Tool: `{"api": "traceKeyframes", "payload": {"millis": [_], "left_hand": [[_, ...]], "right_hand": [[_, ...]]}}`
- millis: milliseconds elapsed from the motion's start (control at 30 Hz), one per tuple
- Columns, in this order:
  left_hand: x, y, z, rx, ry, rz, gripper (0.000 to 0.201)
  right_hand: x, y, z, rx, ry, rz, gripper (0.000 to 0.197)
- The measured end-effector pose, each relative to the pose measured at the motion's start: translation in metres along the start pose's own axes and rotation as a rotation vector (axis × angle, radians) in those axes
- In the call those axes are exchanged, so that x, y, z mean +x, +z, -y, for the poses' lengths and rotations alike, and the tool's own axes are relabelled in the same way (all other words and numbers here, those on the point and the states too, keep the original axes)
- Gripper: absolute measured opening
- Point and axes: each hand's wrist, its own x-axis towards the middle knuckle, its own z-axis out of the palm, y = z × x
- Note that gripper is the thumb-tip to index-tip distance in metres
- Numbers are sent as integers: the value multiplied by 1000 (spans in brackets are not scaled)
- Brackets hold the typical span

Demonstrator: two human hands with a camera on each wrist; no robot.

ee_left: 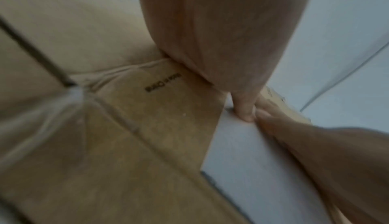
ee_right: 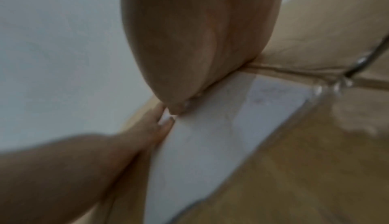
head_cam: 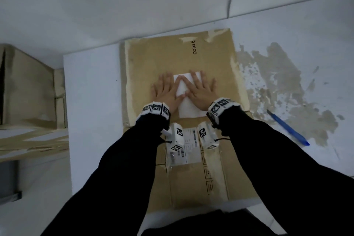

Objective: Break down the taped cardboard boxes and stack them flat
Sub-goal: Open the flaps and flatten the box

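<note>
Head view first, at the far left: a stack of cardboard boxes (head_cam: 28,86) sits beside the white counter (head_cam: 92,101), lower than its top, with flattened sheets of cardboard (head_cam: 34,142) lying in front of it. On the counter itself lies the flattened PICO box (head_cam: 210,59), its far edge near the wall and its near edge at the counter's front. The left hand (head_cam: 165,90) rests palm down on the box, fingers straight and spread, holding nothing. Between the 2 hands is a white label (head_cam: 188,109), partly covered by both; the index fingertips meet over it and the thumbs nearly touch. The right hand (head_cam: 201,90) lies flat in the same way, fingers straight and apart. Nearer the person, a printed shipping label (head_cam: 188,145) with barcodes is stuck on the box, partly hidden by the wrist cameras. Right of the box, the counter bears a brown patch of torn paper residue (head_cam: 277,82), and a blue pen (head_cam: 287,126) lies across its near edge, apart from the box. Both wrist views are blurred; they show the fingertips touching over the white label.
</note>
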Motion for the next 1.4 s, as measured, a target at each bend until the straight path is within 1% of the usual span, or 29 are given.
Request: {"api": "traceKeyframes", "payload": {"millis": [67,167,200,267,300,333,367,400,433,500,567,600,633,700,767,800,867,900,1000,1033,1067,1100,1133,1200,1233,1267,1333,1367,1400], "left_hand": [[-16,0,18,-71,-95,-58,74],[-59,8,50,-148,-303,-173,74],[-74,13,54,-180,-359,-231,75],[-96,22,49,-256,-478,-380,74],[-101,27,44,-304,-564,-452,74],[-105,30,39,-390,-683,-508,74],[-109,29,36,-502,-801,-540,74],[-111,29,38,-610,-876,-546,74],[-114,29,42,-685,-882,-534,71],[-121,24,49,-744,-772,-522,55],[-130,18,45,-736,-665,-595,36],[-133,14,36,-724,-631,-633,30],[-135,10,24,-709,-607,-661,27],[-136,1,-10,-716,-546,-710,29],[-129,-7,-51,-787,-461,-723,29],[-122,-12,-75,-838,-417,-724,28],[-101,-15,-128,-958,-337,-704,24],[-88,-15,-157,-1006,-302,-703,20],[-38,-7,-248,-1071,-235,-705,12],[-16,-2,-276,-1086,-234,-690,15],[1,3,-296,-1099,-230,-665,21],[26,11,-335,-1121,-233,-632,29],[41,18,-353,-1148,-249,-581,32],[74,31,-412,-1184,-247,-483,16],[87,39,-434,-1172,-254,-463,9],[98,45,-452,-1139,-264,-465,5],[116,55,-480,-1027,-297,-513,5],[124,60,-489,-990,-318,-550,7],[130,63,-498,-986,-338,-586,14]], "right_hand": [[-10,-5,-19,42,46,-4,55],[-50,-3,-66,102,237,-78,59],[-66,0,-80,133,306,-126,59],[-96,12,-94,262,416,-299,59],[-107,16,-95,346,456,-389,56],[-114,20,-94,439,506,-441,52],[-118,22,-94,532,550,-440,49],[-119,21,-95,623,582,-402,48],[-121,18,-95,687,585,-351,48],[-124,12,-97,699,512,-308,48],[-131,3,-102,644,422,-340,45],[-136,-4,-106,623,396,-367,44],[-144,-15,-113,611,369,-394,44],[-158,-43,-140,616,335,-459,44],[-173,-77,-183,623,303,-517,40],[-182,-94,-208,618,287,-556,35],[-198,-124,-263,618,297,-643,25],[-205,-137,-292,644,305,-685,24],[-219,-170,-387,666,343,-773,37],[-221,-179,-416,652,359,-777,39],[-220,-185,-438,631,378,-779,40],[-227,-199,-475,607,421,-772,40],[-224,-203,-496,564,444,-761,40],[-219,-216,-556,515,485,-732,40],[-214,-219,-580,507,510,-706,40],[-206,-220,-598,488,527,-671,42],[-191,-217,-623,453,546,-586,45],[-185,-215,-630,453,560,-540,46],[-180,-210,-637,450,574,-507,49]]}}
